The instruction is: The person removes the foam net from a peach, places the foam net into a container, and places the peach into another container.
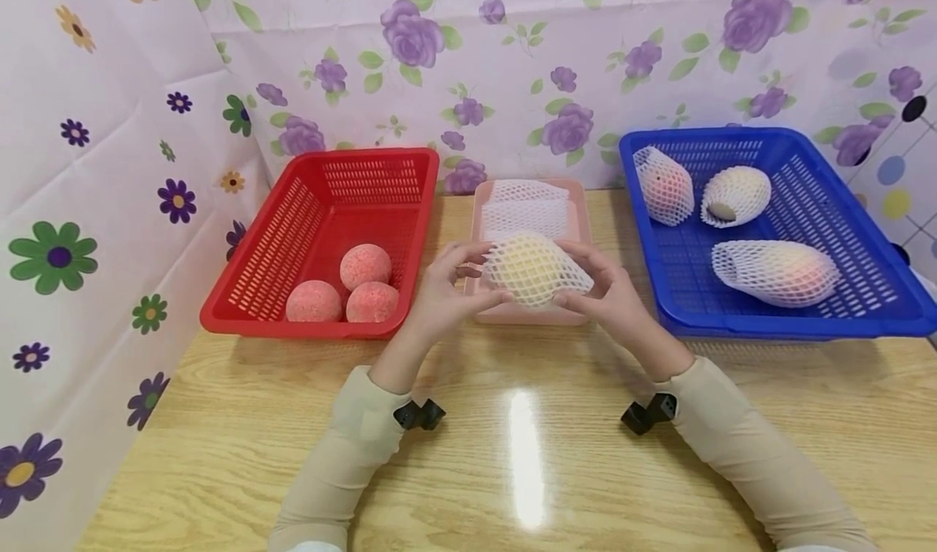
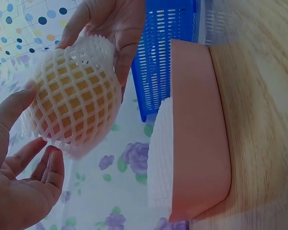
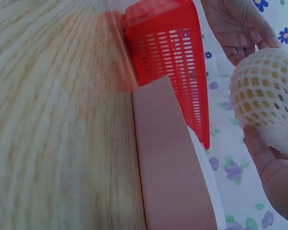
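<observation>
Both hands hold a yellowish peach-like fruit in a white foam net (image 1: 529, 269) above the pink tray (image 1: 530, 316). My left hand (image 1: 450, 288) grips its left side, with the thumb on the net in the left wrist view. At the other end, my right hand (image 1: 611, 292) pinches the net where it narrows to a loose tip. The net covers the fruit (image 2: 74, 98) nearly all over, its yellow skin showing through the mesh. Flat white foam nets (image 1: 527, 206) lie in the tray behind the hands.
On the left stands a red basket (image 1: 311, 328) with three pinkish-red round fruits (image 1: 366, 267) near its front. A blue basket (image 1: 776, 324) on the right contains three netted fruits (image 1: 786, 274). Flowered cloth (image 1: 410, 36) hangs behind the wooden table (image 1: 468, 454).
</observation>
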A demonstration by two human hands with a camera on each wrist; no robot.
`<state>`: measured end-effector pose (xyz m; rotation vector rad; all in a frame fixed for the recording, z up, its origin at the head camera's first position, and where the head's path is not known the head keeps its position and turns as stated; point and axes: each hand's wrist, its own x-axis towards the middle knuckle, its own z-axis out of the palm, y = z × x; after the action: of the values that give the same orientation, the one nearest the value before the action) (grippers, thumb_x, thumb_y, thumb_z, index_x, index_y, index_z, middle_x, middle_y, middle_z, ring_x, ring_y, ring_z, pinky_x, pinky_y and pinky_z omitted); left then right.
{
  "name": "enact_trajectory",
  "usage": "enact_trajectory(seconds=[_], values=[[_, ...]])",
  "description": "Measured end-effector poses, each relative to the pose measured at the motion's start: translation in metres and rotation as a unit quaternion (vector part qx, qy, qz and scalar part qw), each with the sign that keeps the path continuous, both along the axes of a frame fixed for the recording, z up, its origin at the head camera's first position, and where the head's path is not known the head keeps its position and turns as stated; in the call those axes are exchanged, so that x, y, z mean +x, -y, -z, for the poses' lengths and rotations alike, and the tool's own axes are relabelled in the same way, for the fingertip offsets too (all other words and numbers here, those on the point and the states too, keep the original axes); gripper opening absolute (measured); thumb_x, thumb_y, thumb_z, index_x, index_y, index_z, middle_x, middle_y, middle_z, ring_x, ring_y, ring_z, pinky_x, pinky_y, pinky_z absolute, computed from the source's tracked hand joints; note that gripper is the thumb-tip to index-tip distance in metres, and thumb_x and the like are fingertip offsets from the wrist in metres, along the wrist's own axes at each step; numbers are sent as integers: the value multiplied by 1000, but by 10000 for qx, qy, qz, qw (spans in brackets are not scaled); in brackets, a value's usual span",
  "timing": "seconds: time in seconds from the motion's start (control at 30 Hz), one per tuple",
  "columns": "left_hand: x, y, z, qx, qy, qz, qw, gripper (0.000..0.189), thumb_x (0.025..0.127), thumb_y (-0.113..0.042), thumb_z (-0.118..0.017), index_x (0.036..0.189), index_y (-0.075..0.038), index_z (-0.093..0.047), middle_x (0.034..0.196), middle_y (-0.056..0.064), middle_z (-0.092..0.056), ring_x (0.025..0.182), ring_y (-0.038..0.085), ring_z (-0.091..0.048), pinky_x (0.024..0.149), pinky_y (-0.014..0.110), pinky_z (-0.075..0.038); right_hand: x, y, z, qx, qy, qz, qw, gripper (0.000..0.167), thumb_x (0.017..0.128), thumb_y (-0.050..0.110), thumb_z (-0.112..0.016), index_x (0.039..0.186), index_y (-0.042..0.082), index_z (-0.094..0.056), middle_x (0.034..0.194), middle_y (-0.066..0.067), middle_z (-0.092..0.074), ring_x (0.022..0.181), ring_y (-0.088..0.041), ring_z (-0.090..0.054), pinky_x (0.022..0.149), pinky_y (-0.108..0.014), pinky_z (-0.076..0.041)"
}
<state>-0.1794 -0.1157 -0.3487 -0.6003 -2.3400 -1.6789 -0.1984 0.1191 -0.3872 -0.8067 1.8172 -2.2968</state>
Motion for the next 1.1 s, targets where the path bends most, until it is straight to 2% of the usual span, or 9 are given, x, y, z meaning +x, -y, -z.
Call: enact_trajectory(seconds=[0.1, 0.23, 0.37, 0.5, 0.63, 0.73, 0.83, 0.93, 1.1], values=[[0, 0, -1, 114, 7, 111, 9999, 60, 66, 3, -83, 120, 5, -58, 113, 19, -59, 105, 29, -58, 92, 41, -52, 1, 0, -1, -19, -67, -105, 9999, 66, 79, -12, -67, 136, 16, -50, 135, 5, -49, 105, -10, -57, 77, -22, -56], [0, 0, 0, 196, 218, 350, 9990, 63, 67, 6, -81, 123, 7, -54, 122, 20, -58, 113, 30, -57, 99, 33, -49, 1, 1, 0, 13, -74, -209, 9998, 68, 78, -10, -70, 137, 16, -48, 139, 4, -44, 102, -10, -57, 76, -22, -56], [1, 1, 0, 171, 486, 586, 9969, 65, 68, 7, -80, 126, 6, -51, 127, 22, -55, 118, 33, -54, 102, 37, -46, 2, 1, 0, 135, -67, -295, 9995, 71, 77, -8, -72, 138, 17, -46, 139, 4, -42, 99, -10, -58, 75, -23, -57], [2, 0, -2, 80, 768, 593, 9952, 65, 70, 4, -79, 128, 2, -50, 128, 20, -54, 114, 34, -55, 96, 42, -50, 4, 2, -1, 191, -118, -275, 9994, 70, 77, -4, -74, 138, 16, -46, 137, 3, -45, 98, -9, -59, 75, -23, -57], [2, 1, -2, 100, 1166, 545, 9916, 66, 71, 3, -79, 130, -2, -49, 129, 17, -52, 108, 32, -57, 88, 38, -54, 6, 4, -1, 186, -65, -233, 9995, 66, 79, 0, -74, 137, 16, -47, 135, 5, -47, 97, -9, -60, 75, -24, -57], [1, 2, -2, 227, 1380, 601, 9884, 63, 75, 4, -75, 130, -2, -48, 130, 18, -51, 109, 33, -56, 88, 36, -55, 7, 5, -2, 232, 61, -177, 9996, 64, 80, 2, -74, 136, 16, -47, 133, 6, -49, 96, -9, -61, 74, -23, -57], [0, 5, -2, 333, 1355, 717, 9876, 48, 85, 1, -65, 130, 1, -48, 131, 19, -50, 113, 35, -54, 89, 36, -54, 8, 5, -2, 280, 188, -83, 9994, 62, 80, 2, -74, 134, 19, -49, 130, 6, -51, 95, -8, -61, 75, -23, -57], [-1, 9, -1, 443, 1311, 808, 9871, 38, 92, -3, -55, 129, 2, -50, 131, 20, -51, 113, 32, -56, 84, 32, -54, 7, 3, -2, 193, 311, -67, 9993, 59, 81, 2, -73, 132, 22, -52, 129, 5, -50, 95, -9, -62, 77, -23, -56], [-1, 13, 0, 772, 1623, 822, 9803, 37, 95, -6, -50, 131, 2, -51, 131, 21, -53, 104, 20, -59, 81, 32, -56, 6, 3, -2, -132, 511, -132, 9985, 55, 81, -1, -71, 127, 25, -56, 127, 4, -51, 96, -10, -63, 80, -25, -56]])
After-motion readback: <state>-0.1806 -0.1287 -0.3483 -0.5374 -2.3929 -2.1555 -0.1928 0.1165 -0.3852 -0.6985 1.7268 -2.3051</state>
